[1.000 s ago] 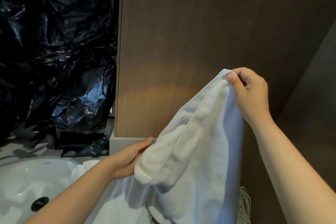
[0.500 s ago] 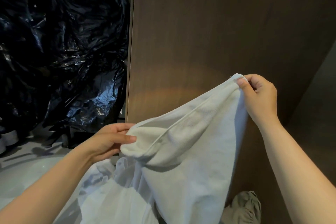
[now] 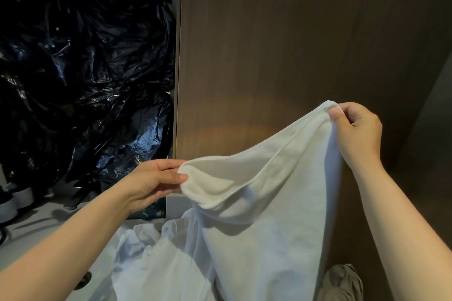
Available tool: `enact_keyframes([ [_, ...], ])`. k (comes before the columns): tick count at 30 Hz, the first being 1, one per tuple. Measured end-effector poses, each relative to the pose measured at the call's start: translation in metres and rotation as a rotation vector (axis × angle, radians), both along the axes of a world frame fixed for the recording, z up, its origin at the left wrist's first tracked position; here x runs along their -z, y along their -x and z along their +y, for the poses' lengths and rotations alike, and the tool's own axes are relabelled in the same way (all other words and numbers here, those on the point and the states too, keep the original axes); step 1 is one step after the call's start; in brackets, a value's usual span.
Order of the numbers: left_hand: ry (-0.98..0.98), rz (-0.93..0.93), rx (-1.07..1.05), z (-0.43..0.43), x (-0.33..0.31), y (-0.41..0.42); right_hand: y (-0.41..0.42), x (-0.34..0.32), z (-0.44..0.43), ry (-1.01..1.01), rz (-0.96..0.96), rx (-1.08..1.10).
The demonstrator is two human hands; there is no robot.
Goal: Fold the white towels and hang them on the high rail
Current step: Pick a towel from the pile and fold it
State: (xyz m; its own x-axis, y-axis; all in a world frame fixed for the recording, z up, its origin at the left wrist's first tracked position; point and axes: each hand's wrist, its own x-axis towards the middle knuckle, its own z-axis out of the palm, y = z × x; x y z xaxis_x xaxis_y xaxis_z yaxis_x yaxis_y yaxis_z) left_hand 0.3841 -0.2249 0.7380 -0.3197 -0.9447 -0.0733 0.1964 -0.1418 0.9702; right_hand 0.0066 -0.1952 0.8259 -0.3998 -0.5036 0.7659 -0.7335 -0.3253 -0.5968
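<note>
Towel [image 3: 256, 215] strung slantwise: left grip [image 3: 151, 181] pinches the low end, right grip [image 3: 357, 134] pinches the high corner, the rest hanging straight below.

Faint print on the dark packet [image 3: 152, 211] seems illegible.

Towel [image 3: 256, 203] between left hand [image 3: 151, 181] and right hand [image 3: 357, 129], panel [image 3: 293, 44] behind, plastic bags [image 3: 85, 68] left of panel, perhaps more cloth [image 3: 146, 252] below

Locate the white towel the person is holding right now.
In the head view, the white towel hangs centre-right before the brown wood panel, its top edge held between the left hand, lower, and the right hand, higher.
</note>
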Motion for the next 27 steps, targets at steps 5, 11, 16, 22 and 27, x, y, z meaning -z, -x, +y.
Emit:
enact_keyframes([
  [5,0.414,-0.57,-0.469,-0.012,0.008,-0.006,0.001,0.009,-0.005,0.002,0.003,0.009],
  [11,0.111,-0.27,-0.381,-0.026,-0.002,-0.022,-0.004,0.01,-0.009,0.008,0.002,0.015],
  [16,0.387,-0.465,-0.354,-0.022,0.008,-0.024,-0.009,0.009,-0.013,0.008,-0.01,0.021],
  [22,0.687,-1.046,-0.03,-0.021,0.043,-0.01,-0.022,0.01,-0.023,-0.016,0.017,0.001],
  [27,0.703,-0.99,-0.086,-0.032,0.055,-0.001,-0.021,0.007,-0.022,-0.017,0.041,-0.007],
])
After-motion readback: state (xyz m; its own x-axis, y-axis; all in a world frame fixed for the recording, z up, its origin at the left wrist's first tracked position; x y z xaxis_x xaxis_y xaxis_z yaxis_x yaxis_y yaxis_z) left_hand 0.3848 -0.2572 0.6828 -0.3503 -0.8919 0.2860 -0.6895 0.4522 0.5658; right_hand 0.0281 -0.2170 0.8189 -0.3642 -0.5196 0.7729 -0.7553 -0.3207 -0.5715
